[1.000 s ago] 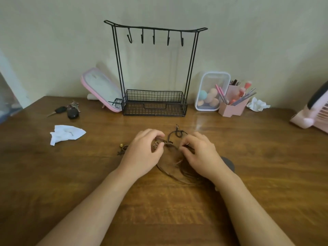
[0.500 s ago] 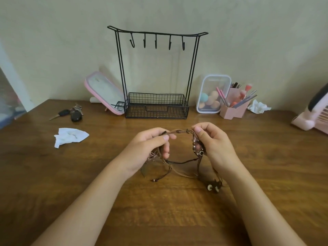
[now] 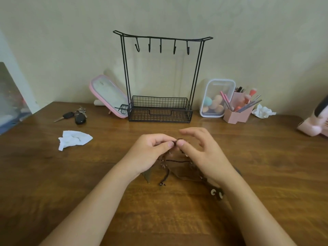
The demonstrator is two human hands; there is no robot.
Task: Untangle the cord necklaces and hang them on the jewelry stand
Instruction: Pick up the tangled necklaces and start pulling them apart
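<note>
Five hooks (image 3: 160,47), two tissues (image 3: 74,140) (one stand (image 3: 125,68))

Bare worktop (image 3: 159,128) open straight ahead up to stand (image 3: 162,38). All five hooks (image 3: 160,47) free, open from front, uprights (image 3: 125,68) either side. Mirror (image 3: 108,94) just beside stand's left; box (image 3: 217,96) and cup (image 3: 238,115) close on right. Tissue (image 3: 73,140) and keys (image 3: 77,116) off left, well apart from middle path.

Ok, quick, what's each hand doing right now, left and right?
Left hand: pinching the tangled cord necklaces.
Right hand: pinching them too, with the thumb tip; other fingers loosely spread.
</note>
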